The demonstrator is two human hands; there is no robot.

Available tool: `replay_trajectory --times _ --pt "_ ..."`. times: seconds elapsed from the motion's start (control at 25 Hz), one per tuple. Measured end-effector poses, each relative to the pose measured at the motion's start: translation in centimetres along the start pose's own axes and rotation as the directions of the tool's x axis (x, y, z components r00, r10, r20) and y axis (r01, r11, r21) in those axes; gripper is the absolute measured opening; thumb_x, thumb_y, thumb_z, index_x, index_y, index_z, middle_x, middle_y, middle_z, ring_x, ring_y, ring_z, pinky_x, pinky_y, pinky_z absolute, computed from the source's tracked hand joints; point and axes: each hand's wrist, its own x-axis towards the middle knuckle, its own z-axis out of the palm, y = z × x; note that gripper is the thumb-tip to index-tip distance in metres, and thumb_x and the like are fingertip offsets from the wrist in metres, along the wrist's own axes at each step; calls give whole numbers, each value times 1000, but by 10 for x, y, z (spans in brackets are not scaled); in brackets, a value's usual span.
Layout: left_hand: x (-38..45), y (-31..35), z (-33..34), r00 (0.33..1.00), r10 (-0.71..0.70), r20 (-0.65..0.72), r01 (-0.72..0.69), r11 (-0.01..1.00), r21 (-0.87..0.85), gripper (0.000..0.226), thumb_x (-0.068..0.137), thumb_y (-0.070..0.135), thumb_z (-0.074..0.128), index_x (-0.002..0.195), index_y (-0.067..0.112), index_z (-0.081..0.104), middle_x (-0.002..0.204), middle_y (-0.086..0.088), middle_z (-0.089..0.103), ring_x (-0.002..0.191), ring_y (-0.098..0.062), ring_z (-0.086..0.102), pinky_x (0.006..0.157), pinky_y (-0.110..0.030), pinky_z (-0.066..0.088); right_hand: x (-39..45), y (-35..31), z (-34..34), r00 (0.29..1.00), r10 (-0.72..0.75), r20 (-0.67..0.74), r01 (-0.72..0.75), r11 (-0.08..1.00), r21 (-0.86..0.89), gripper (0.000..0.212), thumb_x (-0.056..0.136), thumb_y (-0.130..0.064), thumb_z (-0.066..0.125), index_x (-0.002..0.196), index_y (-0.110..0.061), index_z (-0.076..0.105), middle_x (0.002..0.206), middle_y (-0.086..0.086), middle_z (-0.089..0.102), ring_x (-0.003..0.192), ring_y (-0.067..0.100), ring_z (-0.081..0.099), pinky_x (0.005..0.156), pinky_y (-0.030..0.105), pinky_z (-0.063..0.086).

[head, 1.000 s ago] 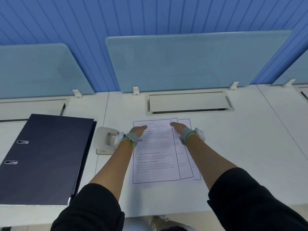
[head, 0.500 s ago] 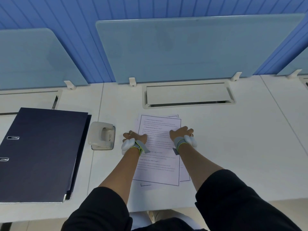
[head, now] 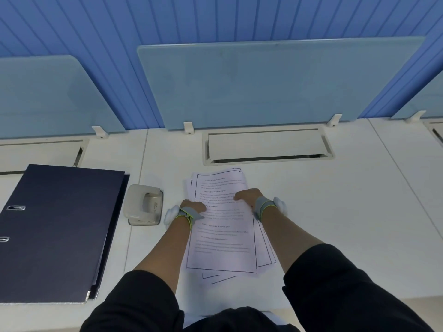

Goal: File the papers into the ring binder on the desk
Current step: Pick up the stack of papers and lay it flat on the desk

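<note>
A loose stack of printed papers [head: 221, 238] lies on the white desk in front of me, its sheets slightly fanned out of line. My left hand [head: 193, 207] grips the stack's left edge and my right hand [head: 247, 196] grips its right edge, fingers curled over the top sheet. The dark blue ring binder [head: 57, 231] lies closed and flat at the left of the desk, spine toward me on the left, apart from the papers. Both wrists carry grey bands with white pads.
A beige hole punch [head: 143, 204] stands between the binder and the papers, close to my left hand. A cable tray lid [head: 267, 146] is set into the desk behind the papers. Frosted divider panels [head: 275, 82] rise along the back edge.
My hands went from lying flat with fingers stretched on the spread sheets to curling around the sides. The sheets have been pushed together into a narrower stack.
</note>
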Motion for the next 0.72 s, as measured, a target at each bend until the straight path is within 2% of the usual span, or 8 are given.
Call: replay_trajectory --times 0.04,0.12,0.16,0.24,0.36,0.52,0.6,0.72 --pt "-2 2 -6 990 62 131 -59 998 -27 53 93 14 56 139 -4 40 148 -17 41 136 -30 40 96 -24 44 -1 -5 -2 999 -17 49 14 998 58 69 73 -12 70 134 7 43 115 16 56 94 30 61 78 33 52" --pt "-3 11 -19 979 108 175 -74 979 -190 56 91 7 57 141 -4 36 149 -17 40 136 -30 41 102 -27 40 -3 -16 -6 995 -84 52 80 994 72 81 68 -7 69 141 4 36 131 17 52 114 34 58 93 37 51" --pt "-4 17 -27 987 122 106 -89 957 -277 54 89 3 59 139 -5 40 145 -19 46 132 -32 46 101 -29 42 -4 -23 -7 990 -140 1 140 990 17 75 71 -5 66 140 2 39 133 16 52 118 34 56 93 34 48" --pt "-12 30 -43 976 209 -63 -216 888 -406 46 84 -2 62 129 -5 52 135 -22 56 121 -34 56 91 -30 46 -13 -44 -13 931 -311 -192 302 950 -75 49 75 -4 60 124 -1 58 120 13 64 106 27 61 85 28 48" --pt "-24 53 -78 908 325 -264 -419 691 -589 40 81 -5 65 121 -4 59 124 -20 63 108 -30 63 88 -28 47 -42 -80 -19 775 -519 -360 576 815 65 27 77 -4 60 102 0 71 90 6 66 84 17 58 73 23 46" --pt "-49 71 -112 835 396 -381 -540 461 -704 42 82 -7 64 122 -4 56 119 -13 64 99 -24 62 90 -34 50 -80 -107 -26 639 -662 -393 767 586 260 18 81 0 66 98 5 70 86 3 65 72 13 58 69 21 49" --pt "-52 65 -121 811 454 -368 -554 395 -733 45 78 -4 69 121 4 55 108 -3 66 91 -17 64 81 -29 54 -89 -107 -31 660 -664 -351 751 567 339 27 78 -1 71 105 3 67 89 1 65 69 10 61 65 17 54" --pt "-48 46 -126 810 538 -233 -500 428 -752 52 67 6 79 114 11 59 106 -5 67 95 -19 64 83 -32 54 -85 -91 -37 774 -602 -197 633 718 289 46 74 -2 75 117 7 61 109 10 66 94 23 65 82 26 52"
